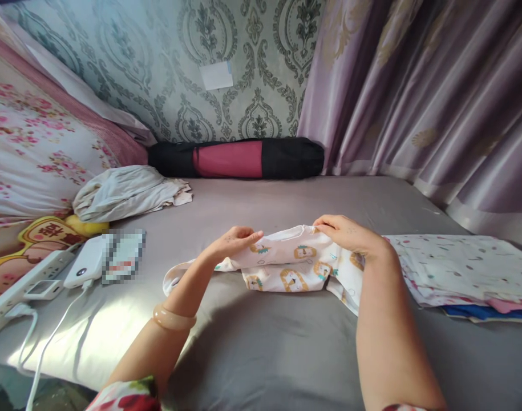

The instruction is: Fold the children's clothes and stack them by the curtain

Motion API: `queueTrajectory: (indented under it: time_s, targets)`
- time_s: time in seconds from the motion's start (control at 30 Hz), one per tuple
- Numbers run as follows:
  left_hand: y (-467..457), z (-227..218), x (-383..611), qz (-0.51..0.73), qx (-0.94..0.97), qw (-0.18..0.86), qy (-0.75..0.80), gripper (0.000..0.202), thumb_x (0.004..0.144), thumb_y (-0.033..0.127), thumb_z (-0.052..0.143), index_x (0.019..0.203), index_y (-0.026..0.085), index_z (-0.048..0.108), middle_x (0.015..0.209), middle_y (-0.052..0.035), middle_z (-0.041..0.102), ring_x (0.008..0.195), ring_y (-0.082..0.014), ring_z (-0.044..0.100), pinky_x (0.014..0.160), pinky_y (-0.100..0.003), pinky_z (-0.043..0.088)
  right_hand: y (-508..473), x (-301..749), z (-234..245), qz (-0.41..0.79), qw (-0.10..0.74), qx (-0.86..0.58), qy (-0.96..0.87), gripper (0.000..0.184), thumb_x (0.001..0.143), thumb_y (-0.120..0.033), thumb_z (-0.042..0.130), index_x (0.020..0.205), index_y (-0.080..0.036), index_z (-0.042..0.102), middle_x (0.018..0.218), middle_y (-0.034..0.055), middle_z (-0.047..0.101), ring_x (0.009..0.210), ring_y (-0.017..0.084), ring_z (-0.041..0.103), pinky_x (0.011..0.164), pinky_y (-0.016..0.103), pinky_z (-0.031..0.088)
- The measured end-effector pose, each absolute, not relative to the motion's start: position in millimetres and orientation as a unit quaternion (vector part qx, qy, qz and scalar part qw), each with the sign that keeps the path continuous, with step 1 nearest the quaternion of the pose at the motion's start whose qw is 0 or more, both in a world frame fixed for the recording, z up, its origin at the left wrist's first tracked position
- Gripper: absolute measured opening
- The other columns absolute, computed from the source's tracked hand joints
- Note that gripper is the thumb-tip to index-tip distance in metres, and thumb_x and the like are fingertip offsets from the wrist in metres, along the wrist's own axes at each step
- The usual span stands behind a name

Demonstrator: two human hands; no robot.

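Between my hands is a small white shirt (292,279) printed with orange lion faces, its lower part touching the grey bed sheet (278,348). My left hand (239,240) pinches the upper edge on the left, thumb pointing right. At the upper right edge, my right hand (340,228) grips the cloth between thumb and fingers. The edge is stretched between the two hands. One sleeve hangs out on each side, the left one partly behind my left wrist, which wears a pale bangle (174,318).
Folded printed clothes (466,268) lie stacked at the right. A crumpled pale cloth (130,191) is at the back left. Left are a power strip (42,274), a white power bank (86,261) with a cable, and a cushion (25,257). A black and red bag (230,160) lies along the wall.
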State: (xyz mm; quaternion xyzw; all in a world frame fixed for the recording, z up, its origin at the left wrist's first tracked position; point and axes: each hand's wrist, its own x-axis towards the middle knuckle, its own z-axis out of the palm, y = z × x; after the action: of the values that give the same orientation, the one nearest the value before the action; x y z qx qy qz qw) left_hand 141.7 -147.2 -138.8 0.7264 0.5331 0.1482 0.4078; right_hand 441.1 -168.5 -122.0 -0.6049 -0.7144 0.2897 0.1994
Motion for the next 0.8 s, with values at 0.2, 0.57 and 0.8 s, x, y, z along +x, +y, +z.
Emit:
queueTrajectory:
  time_s: [0.2, 0.57, 0.8]
  targets:
    - [-147.2, -144.3, 124.0, 0.145, 0.711, 0.481, 0.492, 0.043, 0.067, 0.058, 0.069, 0.083, 0.018, 0.064, 0.070, 0.0022, 0.058, 0.060, -0.0104, 0.049, 0.050, -0.021, 0.031, -170.1, 440.8, -122.2, 0.333, 0.227, -0.592, -0.698, 0.029, 0.087, -0.031, 0.050, 0.103, -0.021, 0.071, 0.098, 0.0035, 0.072, 0.089, 0.019, 0.063, 0.078, 0.029, 0.047]
    - [-150.8, -143.5, 96.1, 0.234, 0.698, 0.475, 0.482, 0.035, 0.074, 0.050, 0.065, 0.088, 0.019, 0.065, 0.072, 0.0010, 0.061, 0.063, -0.0114, 0.054, 0.053, -0.021, 0.037, -175.7, 432.4, -111.3, 0.314, 0.220, -0.583, -0.716, 0.026, 0.079, -0.036, 0.063, 0.095, -0.017, 0.073, 0.093, 0.0039, 0.073, 0.089, 0.019, 0.064, 0.080, 0.027, 0.046]
    - [-147.0, -113.7, 82.5, 0.226, 0.758, 0.394, 0.468, 0.037, 0.075, 0.051, 0.062, 0.090, 0.018, 0.070, 0.079, -0.0027, 0.069, 0.068, -0.0150, 0.059, 0.060, -0.024, 0.043, -172.6, 425.6, -81.8, 0.174, 0.187, -0.607, -0.752, 0.022, 0.082, -0.035, 0.061, 0.095, -0.023, 0.074, 0.096, 0.0033, 0.073, 0.090, 0.020, 0.064, 0.076, 0.026, 0.044]
